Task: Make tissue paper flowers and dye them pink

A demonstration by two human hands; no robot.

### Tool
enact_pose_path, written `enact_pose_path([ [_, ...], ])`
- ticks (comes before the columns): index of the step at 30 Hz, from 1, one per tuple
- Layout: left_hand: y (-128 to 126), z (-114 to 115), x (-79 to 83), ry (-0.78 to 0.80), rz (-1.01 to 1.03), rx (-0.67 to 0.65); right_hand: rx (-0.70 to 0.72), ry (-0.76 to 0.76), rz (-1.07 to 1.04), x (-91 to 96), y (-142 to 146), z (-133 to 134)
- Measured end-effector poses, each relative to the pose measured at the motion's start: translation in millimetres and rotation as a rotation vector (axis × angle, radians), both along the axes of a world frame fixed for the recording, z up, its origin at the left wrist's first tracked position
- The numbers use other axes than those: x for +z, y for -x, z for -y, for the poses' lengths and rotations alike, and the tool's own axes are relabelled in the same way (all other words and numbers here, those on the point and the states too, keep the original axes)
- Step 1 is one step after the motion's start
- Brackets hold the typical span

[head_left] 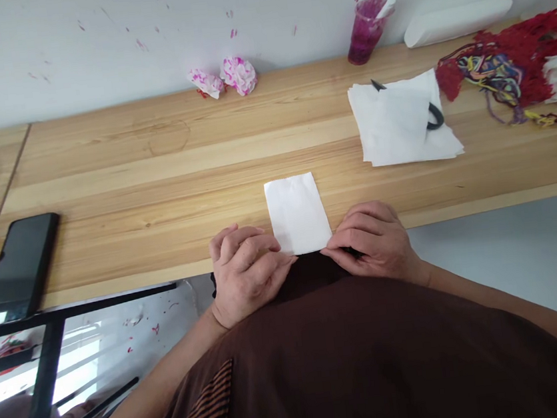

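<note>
A small white paper square (298, 212), apparently folded tissue, lies flat at the near edge of the wooden table (120, 187). My left hand (247, 266) pinches its near left corner between thumb and fingertips. At the near right corner, my right hand (375, 241) pinches the paper in the same way. The other fingers of both hands are curled, resting by the table edge. Between the hands the paper's near edge runs straight.
A stack of white tissue sheets (395, 132) partly covers black-handled scissors (433, 116). Behind stand a cup of purple liquid (366, 31) and a white roll (458, 21). Red crepe and yarn (518, 64) lie right, pink-white paper flowers (239, 74) by the wall, a phone (21, 265) left.
</note>
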State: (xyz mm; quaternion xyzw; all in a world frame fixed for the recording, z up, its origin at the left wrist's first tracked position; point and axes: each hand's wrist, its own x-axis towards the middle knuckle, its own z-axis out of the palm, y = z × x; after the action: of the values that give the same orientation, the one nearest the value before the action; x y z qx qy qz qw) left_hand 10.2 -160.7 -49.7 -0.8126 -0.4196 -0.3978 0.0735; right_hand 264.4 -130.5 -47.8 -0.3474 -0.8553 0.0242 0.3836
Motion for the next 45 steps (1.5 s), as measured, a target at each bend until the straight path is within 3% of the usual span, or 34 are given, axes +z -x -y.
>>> enact_pose_path([
  [34,3,3,0.5,-0.043,-0.045,0.023,0.067,-0.11,-0.053,-8.3,-6,-2],
  [45,5,4,-7.6,-0.051,-0.034,0.008,0.058,-0.146,-0.046,-11.9,-7,1],
])
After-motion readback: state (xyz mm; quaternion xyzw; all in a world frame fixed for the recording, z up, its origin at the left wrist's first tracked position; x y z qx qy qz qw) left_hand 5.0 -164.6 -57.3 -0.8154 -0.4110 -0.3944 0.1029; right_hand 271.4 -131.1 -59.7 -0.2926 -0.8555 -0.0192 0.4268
